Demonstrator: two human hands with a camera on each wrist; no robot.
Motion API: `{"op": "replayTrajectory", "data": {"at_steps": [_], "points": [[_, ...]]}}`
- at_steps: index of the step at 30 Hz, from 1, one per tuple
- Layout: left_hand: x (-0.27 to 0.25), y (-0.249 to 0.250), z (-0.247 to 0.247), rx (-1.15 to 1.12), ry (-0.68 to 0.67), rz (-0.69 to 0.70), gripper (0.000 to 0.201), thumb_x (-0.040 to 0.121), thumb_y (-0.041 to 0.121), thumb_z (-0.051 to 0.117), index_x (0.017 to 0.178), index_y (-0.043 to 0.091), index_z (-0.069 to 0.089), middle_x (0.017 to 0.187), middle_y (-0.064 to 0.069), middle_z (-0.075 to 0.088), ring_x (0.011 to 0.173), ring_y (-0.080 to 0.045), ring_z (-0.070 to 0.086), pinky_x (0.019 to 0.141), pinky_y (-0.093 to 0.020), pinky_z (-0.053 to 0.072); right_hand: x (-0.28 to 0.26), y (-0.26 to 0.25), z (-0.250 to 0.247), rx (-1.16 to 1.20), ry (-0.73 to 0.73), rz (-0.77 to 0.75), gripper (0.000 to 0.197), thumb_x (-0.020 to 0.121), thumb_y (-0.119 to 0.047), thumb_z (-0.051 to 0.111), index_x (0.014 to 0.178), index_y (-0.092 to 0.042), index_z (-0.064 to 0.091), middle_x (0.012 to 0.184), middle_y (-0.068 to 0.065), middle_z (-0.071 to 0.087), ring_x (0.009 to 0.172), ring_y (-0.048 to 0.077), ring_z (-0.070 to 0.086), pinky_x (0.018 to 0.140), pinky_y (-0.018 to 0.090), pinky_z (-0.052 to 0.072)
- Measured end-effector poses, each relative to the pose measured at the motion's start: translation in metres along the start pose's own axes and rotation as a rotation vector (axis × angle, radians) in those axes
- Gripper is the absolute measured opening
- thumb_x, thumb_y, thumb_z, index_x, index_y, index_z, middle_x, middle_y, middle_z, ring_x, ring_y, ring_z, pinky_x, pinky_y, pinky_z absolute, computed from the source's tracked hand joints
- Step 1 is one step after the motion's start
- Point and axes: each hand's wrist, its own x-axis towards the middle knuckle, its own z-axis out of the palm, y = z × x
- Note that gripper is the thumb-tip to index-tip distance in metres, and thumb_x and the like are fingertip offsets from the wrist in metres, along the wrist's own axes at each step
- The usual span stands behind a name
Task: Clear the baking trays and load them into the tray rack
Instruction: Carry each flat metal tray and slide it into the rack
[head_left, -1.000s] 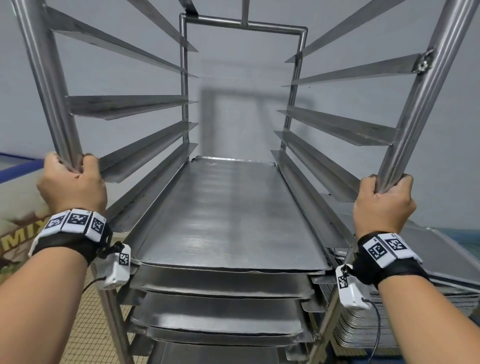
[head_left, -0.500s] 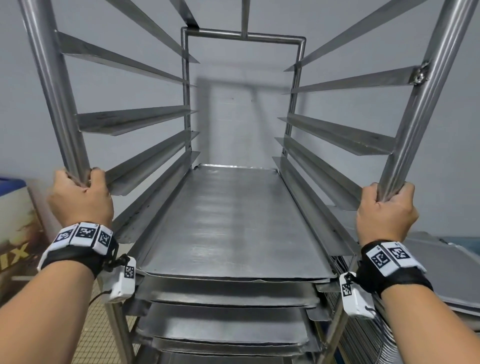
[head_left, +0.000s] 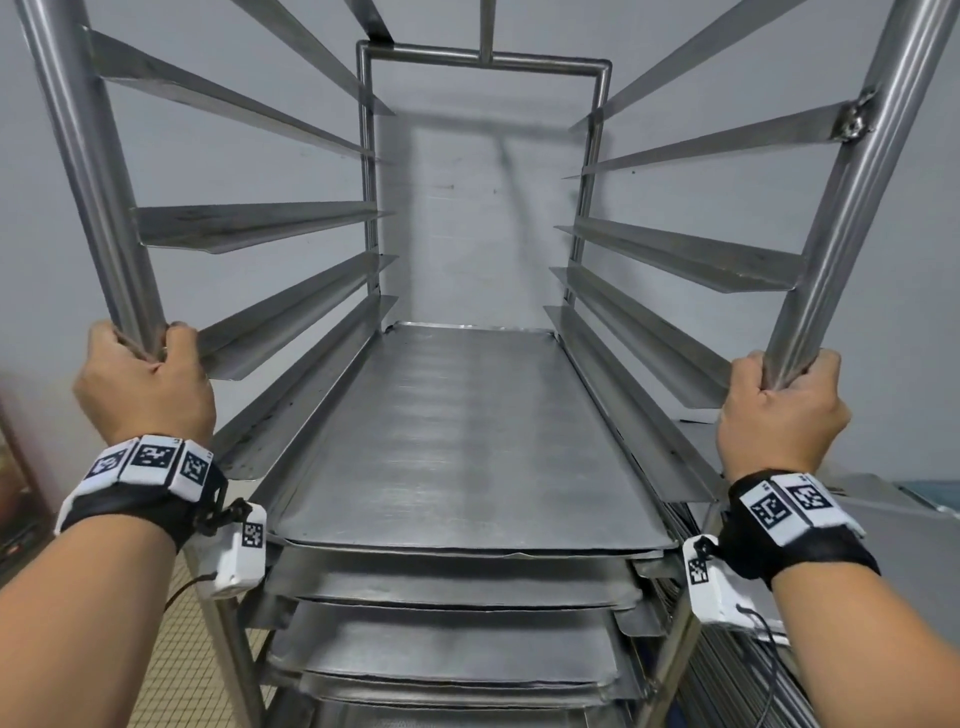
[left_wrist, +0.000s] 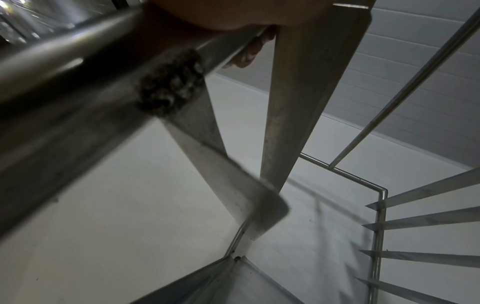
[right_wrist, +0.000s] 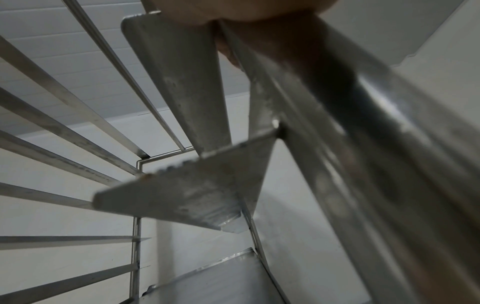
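Observation:
A tall steel tray rack (head_left: 483, 57) fills the head view, with angled side rails running back to the wall. My left hand (head_left: 143, 384) grips its front left post (head_left: 88, 171); my right hand (head_left: 779, 400) grips the front right post (head_left: 852, 192). A flat metal baking tray (head_left: 467, 447) sits on the rails at wrist height, with several more trays (head_left: 447, 660) on the rails below it. The rails above are bare. In the left wrist view my fingers (left_wrist: 249, 51) curl round the post (left_wrist: 78, 67); the right wrist view shows the other post (right_wrist: 363, 127).
A grey wall stands right behind the rack. Stacked metal trays (head_left: 893, 525) lie at the right, beside the rack. A printed box (head_left: 15, 488) is at the left edge, over a small-tiled floor (head_left: 176, 649).
The rack and both hands gripping it have shifted right against the background; the blue-topped box at the left slid almost out of view, and the rack's top frame sank into view.

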Motion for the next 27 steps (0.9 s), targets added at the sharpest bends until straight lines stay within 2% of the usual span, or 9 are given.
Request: {"op": "replayTrajectory", "data": {"at_steps": [2, 4, 7, 10, 13, 18, 21, 25, 27], "points": [[0.002, -0.001, 0.019, -0.013, 0.006, 0.001, 0.031, 0.082, 0.047, 0.047, 0.071, 0.02, 0.036, 0.077, -0.014, 0.053, 0.067, -0.032, 0.05, 0.064, -0.048, 0.046, 0.008, 0.009, 0.014, -0.002, 0.002, -0.001, 0.025, 0.092, -0.024, 0.055, 0.099, -0.001, 0.052, 0.076, 0.009, 0.056, 0.06, 0.026, 0.051, 0.059, 0.029, 0.04], [0.003, 0.001, 0.037, -0.029, -0.006, 0.011, 0.023, 0.084, 0.043, 0.048, 0.077, 0.021, 0.042, 0.078, -0.012, 0.052, 0.068, -0.03, 0.048, 0.062, -0.04, 0.039, 0.018, 0.019, 0.028, -0.001, 0.014, 0.006, 0.025, 0.091, -0.025, 0.054, 0.098, -0.001, 0.052, 0.074, 0.009, 0.055, 0.061, 0.028, 0.051, 0.06, 0.031, 0.041], [0.0, 0.004, 0.064, -0.033, -0.019, 0.02, 0.024, 0.088, 0.036, 0.049, 0.087, 0.013, 0.047, 0.079, -0.011, 0.05, 0.069, -0.028, 0.045, 0.063, -0.034, 0.032, 0.036, 0.035, 0.047, -0.013, 0.02, 0.024, 0.026, 0.091, -0.027, 0.054, 0.098, -0.002, 0.052, 0.075, 0.011, 0.055, 0.062, 0.029, 0.052, 0.06, 0.032, 0.043], [-0.001, 0.005, 0.088, -0.022, -0.017, 0.03, 0.023, 0.088, 0.036, 0.05, 0.088, 0.012, 0.047, 0.08, -0.011, 0.051, 0.07, -0.029, 0.045, 0.064, -0.035, 0.034, 0.051, 0.05, 0.065, -0.014, 0.035, 0.027, 0.027, 0.09, -0.026, 0.053, 0.098, -0.001, 0.053, 0.075, 0.012, 0.055, 0.063, 0.03, 0.052, 0.06, 0.035, 0.044], [-0.001, 0.003, 0.112, -0.019, -0.011, 0.029, 0.024, 0.087, 0.037, 0.049, 0.088, 0.012, 0.048, 0.078, -0.01, 0.051, 0.069, -0.029, 0.046, 0.063, -0.035, 0.036, 0.065, 0.063, 0.084, -0.014, 0.025, 0.029, 0.025, 0.09, -0.024, 0.052, 0.097, 0.0, 0.053, 0.075, 0.011, 0.054, 0.062, 0.029, 0.05, 0.059, 0.032, 0.04], [0.001, 0.004, 0.146, -0.027, 0.007, 0.04, 0.025, 0.086, 0.036, 0.049, 0.086, 0.012, 0.048, 0.075, -0.01, 0.051, 0.067, -0.031, 0.046, 0.061, -0.033, 0.033, 0.083, 0.082, 0.113, 0.001, 0.022, 0.038, 0.026, 0.089, -0.027, 0.052, 0.096, -0.001, 0.052, 0.073, 0.012, 0.053, 0.059, 0.029, 0.05, 0.056, 0.037, 0.047], [0.002, 0.004, 0.163, -0.012, -0.007, 0.019, 0.021, 0.087, 0.037, 0.048, 0.073, 0.024, 0.038, 0.066, -0.003, 0.044, 0.067, -0.028, 0.044, 0.059, -0.031, 0.032, 0.09, 0.091, 0.127, 0.011, 0.009, 0.032, 0.027, 0.089, -0.027, 0.052, 0.096, -0.001, 0.052, 0.073, 0.011, 0.052, 0.058, 0.028, 0.049, 0.055, 0.034, 0.045], [0.005, 0.0, 0.186, -0.023, 0.0, 0.018, 0.026, 0.084, 0.04, 0.047, 0.068, 0.026, 0.032, 0.064, 0.005, 0.043, 0.066, -0.027, 0.046, 0.061, -0.04, 0.043, 0.099, 0.102, 0.144, 0.024, 0.004, 0.025, 0.027, 0.089, -0.028, 0.052, 0.097, -0.002, 0.053, 0.073, 0.01, 0.054, 0.059, 0.028, 0.05, 0.056, 0.033, 0.044], [0.007, 0.0, 0.196, -0.019, 0.0, 0.024, 0.026, 0.085, 0.039, 0.047, 0.068, 0.026, 0.031, 0.064, 0.006, 0.043, 0.066, -0.027, 0.045, 0.059, -0.036, 0.04, 0.104, 0.107, 0.153, 0.024, 0.001, 0.017, 0.028, 0.09, -0.027, 0.052, 0.098, -0.001, 0.053, 0.074, 0.008, 0.055, 0.061, 0.028, 0.051, 0.058, 0.032, 0.043]]}}
